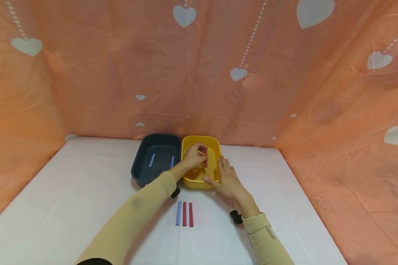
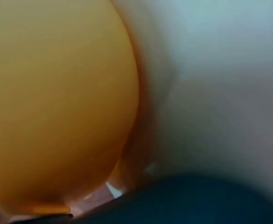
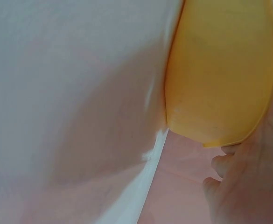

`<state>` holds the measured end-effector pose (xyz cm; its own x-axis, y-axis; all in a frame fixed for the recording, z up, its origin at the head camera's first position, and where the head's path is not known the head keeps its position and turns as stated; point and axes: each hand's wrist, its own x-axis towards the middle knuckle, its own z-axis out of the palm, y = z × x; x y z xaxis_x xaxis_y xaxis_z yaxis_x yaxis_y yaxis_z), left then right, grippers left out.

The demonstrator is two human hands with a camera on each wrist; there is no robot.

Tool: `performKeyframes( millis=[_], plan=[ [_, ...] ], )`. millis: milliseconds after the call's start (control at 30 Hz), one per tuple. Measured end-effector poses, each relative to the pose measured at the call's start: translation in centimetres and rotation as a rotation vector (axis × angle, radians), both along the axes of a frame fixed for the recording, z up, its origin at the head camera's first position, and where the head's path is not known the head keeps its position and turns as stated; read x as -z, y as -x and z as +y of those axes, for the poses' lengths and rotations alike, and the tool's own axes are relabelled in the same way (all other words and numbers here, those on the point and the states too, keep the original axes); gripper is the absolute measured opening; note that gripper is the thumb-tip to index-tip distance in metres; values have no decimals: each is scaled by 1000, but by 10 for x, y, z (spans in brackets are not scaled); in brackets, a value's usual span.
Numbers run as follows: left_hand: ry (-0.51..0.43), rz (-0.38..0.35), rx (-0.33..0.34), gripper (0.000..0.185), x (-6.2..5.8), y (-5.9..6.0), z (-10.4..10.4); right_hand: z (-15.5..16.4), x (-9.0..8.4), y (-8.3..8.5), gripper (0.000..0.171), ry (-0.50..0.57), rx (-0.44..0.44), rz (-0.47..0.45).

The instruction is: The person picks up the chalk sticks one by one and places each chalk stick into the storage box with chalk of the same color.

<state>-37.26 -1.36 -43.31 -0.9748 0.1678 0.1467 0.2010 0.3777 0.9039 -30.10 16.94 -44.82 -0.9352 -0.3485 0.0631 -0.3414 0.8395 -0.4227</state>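
In the head view my left hand (image 1: 194, 155) reaches into the yellow tray (image 1: 200, 184) and pinches a red chalk stick (image 1: 206, 162) that stands nearly upright in the picture. Whether the stick touches the tray floor I cannot tell. My right hand (image 1: 230, 180) lies along the tray's right side, fingers extended, thumb at the near rim. The right wrist view shows those fingers beside the yellow wall (image 3: 220, 70). Close up in the left wrist view are the yellow tray's outside (image 2: 57, 102) and a dark edge below; the left fingers are hidden there.
Left of the yellow tray, touching it, stands a dark blue tray (image 1: 140, 176) with two blue chalk sticks (image 1: 152, 161) inside. Nearer on the white table lie one blue chalk stick (image 1: 178, 213) and two red chalk sticks (image 1: 184, 214), side by side. An orange cloth (image 1: 199, 110) hangs behind.
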Motion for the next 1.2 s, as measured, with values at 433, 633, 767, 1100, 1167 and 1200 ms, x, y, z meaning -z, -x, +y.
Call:
performKeyframes(
  millis=[433, 633, 767, 1100, 1167, 1200],
  plan=[
    [38, -63, -11, 36, 8, 13, 11, -1, 0, -2, 103, 8, -3, 11],
    [49, -117, 2, 36, 12, 21, 15, 0, 0, -1, 103, -3, -1, 26],
    [88, -116, 6, 34, 15, 23, 17, 0, -1, -1, 103, 0, -4, 19],
    [207, -37, 22, 32, 18, 26, 18, 1, -1, 0, 105, -10, 3, 12],
    [257, -15, 34, 31, 17, 25, 17, 1, 0, 0, 105, -11, 3, 12],
    [280, -8, 40, 30, 16, 25, 17, 1, 0, 0, 105, -11, 3, 13]
  ],
)
